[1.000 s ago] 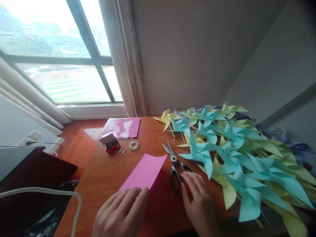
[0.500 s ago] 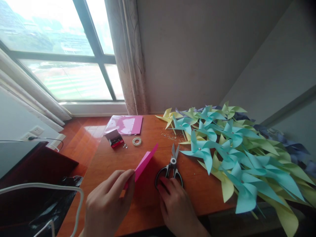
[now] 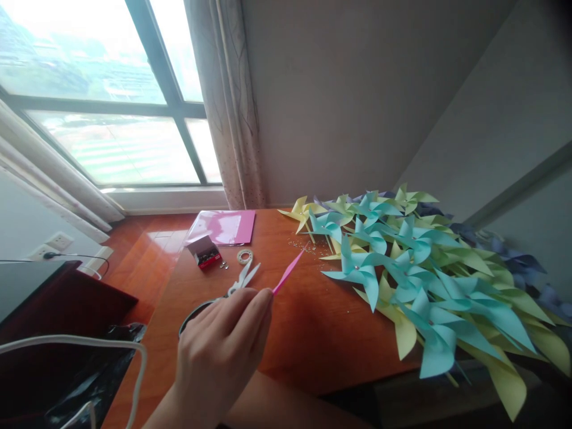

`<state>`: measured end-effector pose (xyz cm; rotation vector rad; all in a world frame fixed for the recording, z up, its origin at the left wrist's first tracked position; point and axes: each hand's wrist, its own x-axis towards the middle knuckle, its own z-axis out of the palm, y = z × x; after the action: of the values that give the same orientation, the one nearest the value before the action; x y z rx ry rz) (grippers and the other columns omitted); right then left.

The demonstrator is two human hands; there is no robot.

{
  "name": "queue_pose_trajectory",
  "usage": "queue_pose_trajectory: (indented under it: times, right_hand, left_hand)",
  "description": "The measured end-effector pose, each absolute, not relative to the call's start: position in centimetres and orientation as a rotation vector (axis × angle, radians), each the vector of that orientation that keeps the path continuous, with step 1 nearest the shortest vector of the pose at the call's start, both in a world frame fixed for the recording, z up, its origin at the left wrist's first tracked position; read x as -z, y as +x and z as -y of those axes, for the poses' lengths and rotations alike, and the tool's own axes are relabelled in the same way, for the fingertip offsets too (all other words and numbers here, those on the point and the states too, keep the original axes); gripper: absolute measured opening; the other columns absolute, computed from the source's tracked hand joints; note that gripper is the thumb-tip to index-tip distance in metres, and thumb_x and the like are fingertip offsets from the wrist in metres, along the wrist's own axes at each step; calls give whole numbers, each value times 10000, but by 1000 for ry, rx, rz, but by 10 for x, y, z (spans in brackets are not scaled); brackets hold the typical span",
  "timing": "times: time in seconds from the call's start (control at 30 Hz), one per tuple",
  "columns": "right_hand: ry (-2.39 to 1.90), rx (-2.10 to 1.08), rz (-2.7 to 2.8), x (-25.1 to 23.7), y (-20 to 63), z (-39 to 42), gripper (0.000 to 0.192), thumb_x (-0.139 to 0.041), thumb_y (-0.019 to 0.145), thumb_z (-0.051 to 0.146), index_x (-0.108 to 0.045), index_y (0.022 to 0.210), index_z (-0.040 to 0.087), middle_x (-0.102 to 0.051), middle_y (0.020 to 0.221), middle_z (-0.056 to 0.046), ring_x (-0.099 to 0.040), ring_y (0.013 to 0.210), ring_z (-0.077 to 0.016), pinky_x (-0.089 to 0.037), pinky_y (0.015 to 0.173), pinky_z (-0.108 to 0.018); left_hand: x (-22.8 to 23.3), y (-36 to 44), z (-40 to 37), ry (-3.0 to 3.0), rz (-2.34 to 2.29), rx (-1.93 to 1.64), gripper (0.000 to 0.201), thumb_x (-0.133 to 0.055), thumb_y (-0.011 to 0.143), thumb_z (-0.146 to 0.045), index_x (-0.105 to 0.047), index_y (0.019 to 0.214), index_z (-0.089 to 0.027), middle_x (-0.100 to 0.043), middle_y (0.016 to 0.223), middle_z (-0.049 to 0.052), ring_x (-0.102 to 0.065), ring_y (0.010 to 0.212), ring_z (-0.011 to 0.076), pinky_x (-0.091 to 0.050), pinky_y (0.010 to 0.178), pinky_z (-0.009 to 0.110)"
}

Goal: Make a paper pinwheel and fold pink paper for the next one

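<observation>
One hand fully visible, lower centre, the left, pinching pink paper edge-on. Scissors raised behind it, blades slightly parted; right hand hidden, grip cannot be told. Pinwheel heap fills right of table. Upper centre: pin box, tape ring, pink sheet stack.

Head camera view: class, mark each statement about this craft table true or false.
1. The left hand pinches a pink paper. True.
2. The scissors lie among the pinwheels. False: they are left of the pink paper, by the hand, apart from the pinwheels.
3. A small box sits near the tape roll. True.
4. All the pinwheels are pink. False: they are teal and yellow-green, with some purple at the back.
</observation>
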<state>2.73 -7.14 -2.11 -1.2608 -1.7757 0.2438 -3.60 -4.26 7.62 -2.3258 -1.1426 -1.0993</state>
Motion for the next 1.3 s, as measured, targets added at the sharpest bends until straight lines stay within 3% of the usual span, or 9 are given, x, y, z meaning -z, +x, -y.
queue_pose_trajectory:
  times: [0.17,0.3,0.43,0.6,0.73,0.83,0.97,1.1,1.3]
  right_hand:
    - [-1340,-218,1756,18,28,82,196,-481,1017,210,-650,1117,210,-679,954,-161,-666,992,-324,-635,794,-542]
    - [-1376,-224,1811,17,29,84,118,-565,983,253,-677,1012,228,-670,881,-170,-655,947,-352,-624,747,-577]
    - [-1342,-238,1804,13,30,85,128,-557,1001,294,-674,986,244,-671,843,-143,-663,911,-317,-635,766,-535]
    - [-1288,-257,1815,20,44,102,110,-584,999,299,-674,987,237,-680,777,-96,-682,836,-278,-641,815,-489]
    - [-1155,-244,1923,37,89,132,154,-541,993,238,-690,991,276,-725,805,-38,-726,806,-230,-649,744,-382]
    - [-1238,-280,1866,46,132,147,226,-533,950,142,-649,1121,232,-763,922,-70,-741,815,-211,-642,722,-315]
    - [-1510,-379,1599,44,166,142,332,-536,975,156,-586,1294,236,-762,949,-66,-751,831,-193,-622,759,-272]
    - [-1508,-580,1575,34,172,124,284,-533,983,201,-636,1245,238,-752,907,-54,-741,805,-192,-605,724,-258]
    - [-1465,-704,1662,21,170,111,181,-549,972,202,-725,1010,226,-756,891,-45,-724,807,-187,-568,737,-268]
  left_hand:
    - [-62,-28,48,-2476,1188,864,234,-591,904,-195,-709,999,-374,-707,799,6,-683,644,196,-513,521,305]
    - [-60,-16,50,-2627,1071,766,234,-542,918,-137,-688,936,-319,-671,759,13,-620,576,172,-501,532,300]
    - [-63,-10,47,-2713,863,734,209,-478,929,-79,-648,957,-197,-648,743,24,-582,559,164,-486,521,311]
    - [-58,-25,49,-2708,791,769,309,-447,938,-63,-643,1086,-251,-707,862,36,-615,621,175,-507,602,321]
    - [-40,-28,50,-2779,781,737,228,-474,932,-60,-636,1035,-183,-689,787,27,-621,601,182,-497,585,328]
    - [-20,-20,51,-2860,876,676,157,-502,938,-87,-621,955,-188,-675,756,13,-635,607,192,-466,555,329]
    - [4,-9,53,-2946,1026,707,94,-545,955,-147,-597,910,-211,-660,718,-4,-626,595,194,-436,542,317]
    - [15,-6,55,-2972,1123,825,79,-533,989,-212,-576,923,-210,-662,705,-6,-618,587,177,-434,560,294]
    - [17,-8,59,-2976,1163,985,138,-537,1005,-272,-541,882,-209,-642,666,-20,-582,543,146,-411,550,267]
